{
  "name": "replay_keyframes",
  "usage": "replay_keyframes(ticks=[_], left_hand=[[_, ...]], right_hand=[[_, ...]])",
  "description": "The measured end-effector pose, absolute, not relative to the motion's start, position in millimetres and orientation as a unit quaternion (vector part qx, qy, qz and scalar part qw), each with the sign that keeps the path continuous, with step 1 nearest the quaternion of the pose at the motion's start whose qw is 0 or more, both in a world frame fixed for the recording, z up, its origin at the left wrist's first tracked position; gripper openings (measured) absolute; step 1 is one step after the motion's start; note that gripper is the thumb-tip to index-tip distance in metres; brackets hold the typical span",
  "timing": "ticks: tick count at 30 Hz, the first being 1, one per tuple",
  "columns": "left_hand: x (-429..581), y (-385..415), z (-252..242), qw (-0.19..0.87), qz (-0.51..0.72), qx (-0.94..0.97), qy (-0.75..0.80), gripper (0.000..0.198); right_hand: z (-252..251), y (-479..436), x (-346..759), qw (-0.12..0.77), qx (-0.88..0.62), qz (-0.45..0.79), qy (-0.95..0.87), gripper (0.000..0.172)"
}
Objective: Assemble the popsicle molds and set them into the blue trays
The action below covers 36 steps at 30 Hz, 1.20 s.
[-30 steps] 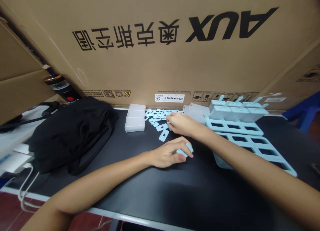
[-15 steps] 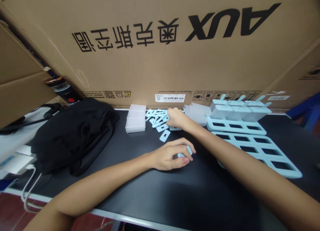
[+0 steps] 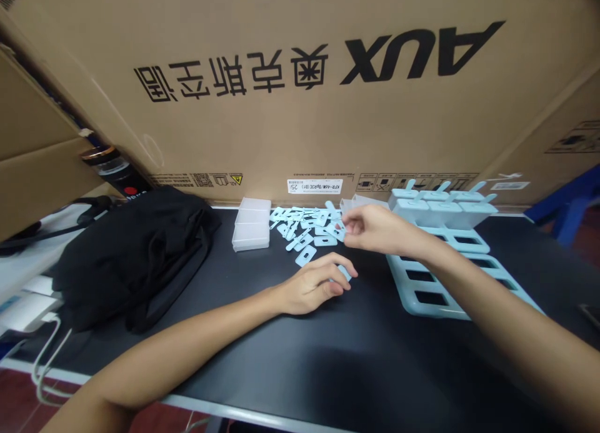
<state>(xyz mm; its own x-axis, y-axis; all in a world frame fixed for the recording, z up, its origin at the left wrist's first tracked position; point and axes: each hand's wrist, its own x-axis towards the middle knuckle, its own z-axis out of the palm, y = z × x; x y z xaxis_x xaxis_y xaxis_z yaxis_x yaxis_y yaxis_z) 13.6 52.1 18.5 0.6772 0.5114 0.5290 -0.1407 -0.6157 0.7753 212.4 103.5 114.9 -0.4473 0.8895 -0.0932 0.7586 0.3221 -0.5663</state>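
My left hand (image 3: 315, 285) rests on the black table (image 3: 290, 352), fingers curled around a small light blue plastic piece (image 3: 344, 272). Raised a little above the table, my right hand (image 3: 375, 228) pinches a flat light blue stick piece (image 3: 339, 232) at the right edge of the pile of blue stick pieces (image 3: 304, 225). To the right lies the light blue mould tray (image 3: 450, 277) with rectangular slots; several filled moulds with sticks (image 3: 443, 206) stand along its far side.
A large AUX cardboard box (image 3: 300, 83) walls off the back. Clear plastic boxes (image 3: 252, 223) sit left of the pile, more clear cups (image 3: 359, 203) behind it. A black bag (image 3: 135, 252) lies at the left, with cables (image 3: 47, 352) at the table's left edge.
My right hand has lifted out of the pile and moved right with a stick piece pinched in it. My left hand has stayed put on its piece.
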Motion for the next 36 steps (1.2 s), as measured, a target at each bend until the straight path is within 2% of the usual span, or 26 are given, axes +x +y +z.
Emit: replay_keyframes(ticks=[2, 8, 11, 15, 21, 30, 34, 36], left_hand=[[13, 52, 17, 0.449, 0.385, 0.798, 0.120, 0.039], [17, 51, 14, 0.589, 0.357, 0.717, 0.105, 0.034], [19, 51, 15, 0.621, 0.347, 0.694, 0.110, 0.031], [19, 52, 14, 0.605, 0.342, 0.708, 0.125, 0.029], [21, 52, 9, 0.624, 0.376, 0.677, 0.108, 0.024], [20, 54, 12, 0.580, 0.351, 0.724, 0.129, 0.022], [21, 50, 17, 0.557, 0.331, 0.738, 0.187, 0.041], [21, 48, 19, 0.511, 0.325, 0.758, 0.242, 0.049]], right_hand=[[117, 92, 229, 0.136, -0.486, 0.312, -0.805, 0.009], [105, 65, 261, 0.168, -0.464, 0.370, -0.787, 0.024], [92, 54, 266, 0.214, -0.443, 0.430, -0.757, 0.024], [77, 44, 267, 0.272, -0.416, 0.482, -0.721, 0.035], [70, 36, 265, 0.335, -0.401, 0.507, -0.685, 0.026], [75, 26, 252, 0.386, -0.400, 0.450, -0.699, 0.020], [74, 26, 247, 0.358, -0.404, 0.440, -0.718, 0.018], [75, 26, 246, 0.344, -0.397, 0.444, -0.726, 0.016]])
